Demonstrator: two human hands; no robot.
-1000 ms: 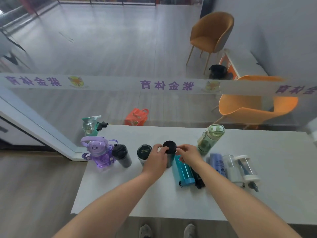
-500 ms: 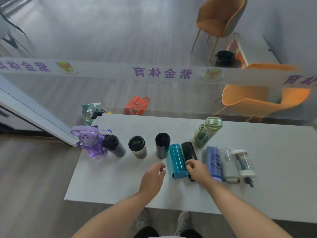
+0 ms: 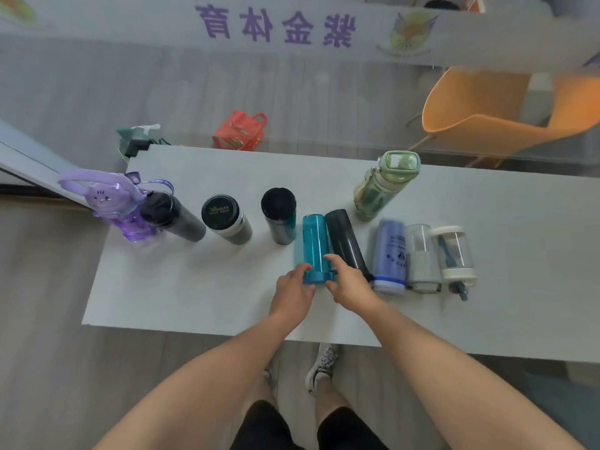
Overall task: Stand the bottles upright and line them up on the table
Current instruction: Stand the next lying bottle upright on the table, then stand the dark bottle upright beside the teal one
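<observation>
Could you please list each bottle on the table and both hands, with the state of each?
purple bottle: upright
black bottle: upright
logo-lid bottle: upright
dark teal bottle: upright
green bottle: upright
teal bottle: lying down, held at near end
black flask: lying down
blue bottle: lying down
clear bottle: lying down
white-capped bottle: lying down
left hand: on teal bottle
right hand: on teal bottle

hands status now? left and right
Left hand: fingers closing on the cap end of the lying teal bottle.
Right hand: on the same bottle, grip unclear.
</observation>
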